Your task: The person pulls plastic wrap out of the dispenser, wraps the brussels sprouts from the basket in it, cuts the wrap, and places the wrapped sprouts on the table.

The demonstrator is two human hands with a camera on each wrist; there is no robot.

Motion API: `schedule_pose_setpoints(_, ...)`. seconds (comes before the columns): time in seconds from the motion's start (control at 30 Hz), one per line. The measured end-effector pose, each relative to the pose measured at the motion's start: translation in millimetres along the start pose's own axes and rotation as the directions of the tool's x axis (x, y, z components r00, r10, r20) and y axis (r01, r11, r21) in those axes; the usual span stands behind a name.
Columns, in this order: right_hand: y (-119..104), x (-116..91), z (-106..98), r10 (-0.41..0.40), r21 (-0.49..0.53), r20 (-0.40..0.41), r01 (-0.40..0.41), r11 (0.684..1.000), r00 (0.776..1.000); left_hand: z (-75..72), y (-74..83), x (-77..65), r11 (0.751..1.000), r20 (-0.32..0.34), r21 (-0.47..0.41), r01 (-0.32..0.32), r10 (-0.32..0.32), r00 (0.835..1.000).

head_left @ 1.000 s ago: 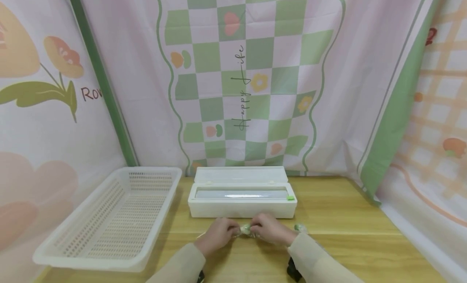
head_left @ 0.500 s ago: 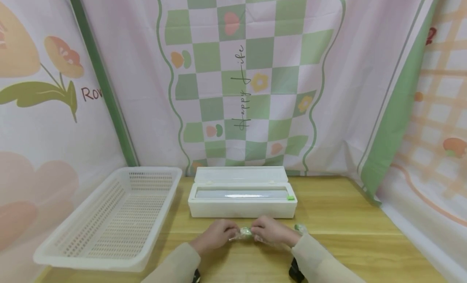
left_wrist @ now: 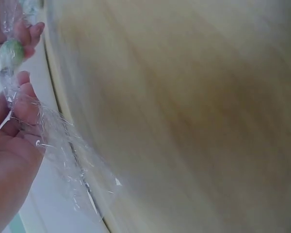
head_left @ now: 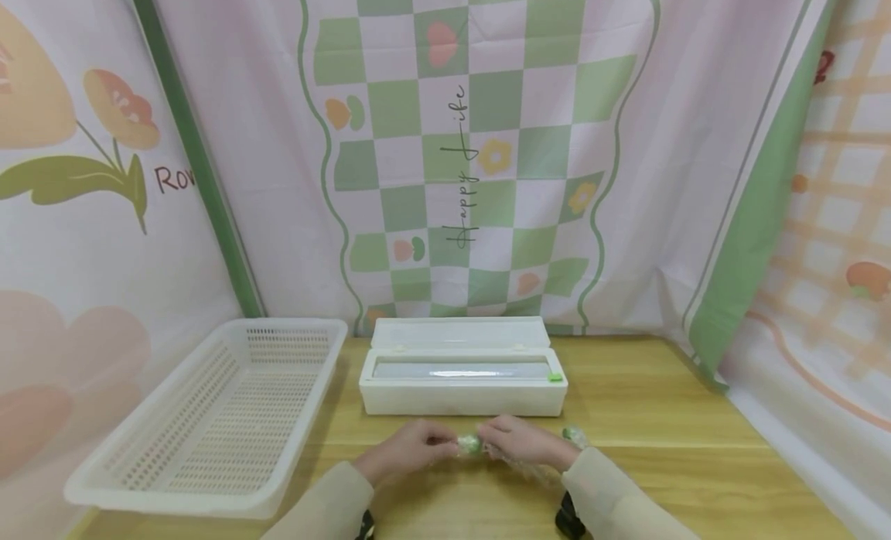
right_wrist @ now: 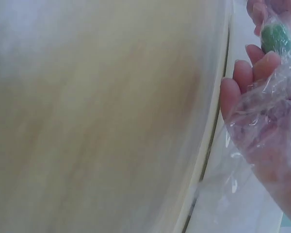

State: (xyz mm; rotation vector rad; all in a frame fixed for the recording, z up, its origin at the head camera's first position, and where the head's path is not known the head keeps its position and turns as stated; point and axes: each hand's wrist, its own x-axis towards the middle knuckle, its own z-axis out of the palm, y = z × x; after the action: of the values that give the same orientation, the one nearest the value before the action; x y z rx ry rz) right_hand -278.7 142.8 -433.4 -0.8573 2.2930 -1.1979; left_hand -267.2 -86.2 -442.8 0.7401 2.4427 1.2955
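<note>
A small round green-and-white thing (head_left: 469, 445), wrapped in clear cling film, is held between my two hands in front of the white box. My left hand (head_left: 409, 449) pinches the film on the left of it. Loose cling film (left_wrist: 70, 150) trails from those fingers in the left wrist view. On the other side my right hand (head_left: 527, 439) pinches the film. In the right wrist view crumpled film spreads across the right palm (right_wrist: 269, 141), and the green lump (right_wrist: 276, 38) lies just beyond the fingertips. What exactly is wrapped cannot be made out.
Behind the hands stands a white cling film box (head_left: 462, 401), its lid raised, with a film roll (head_left: 459, 370) and a green slider (head_left: 554, 377). A white slotted basket (head_left: 292, 439) lies left. Another film-wrapped green thing (head_left: 574, 435) sits by the right wrist.
Both hands have shifted slightly towards the person, the left also a little leftward. More of the wrapped thing shows between them, and the film ends look more twisted.
</note>
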Motion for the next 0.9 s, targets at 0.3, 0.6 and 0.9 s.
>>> schedule_pose_setpoints(0.3, 1.8, 1.0, -3.1, -0.095, -0.048, 0.077, 0.099, 0.994, 0.992, 0.0, 1.1, -2.2, 0.996, 0.002, 0.041, -0.077, 0.077, 0.997)
schedule_pose_setpoints(0.6, -0.7, -1.1, -1.1, -0.111, -0.016, 0.102, 0.113, 0.993, 0.989, 2.0, 0.1, -2.5, 0.989, -0.033, 0.100, -0.106, 0.110, 0.993)
schedule_pose_setpoints(0.9, -2.6, 0.2, 3.1, -0.061, -0.165, 0.024, 0.064, 0.984, 0.998, 3.2, -0.1, -1.7, 0.941, 0.020, 0.301, -0.154, 0.155, 0.988)
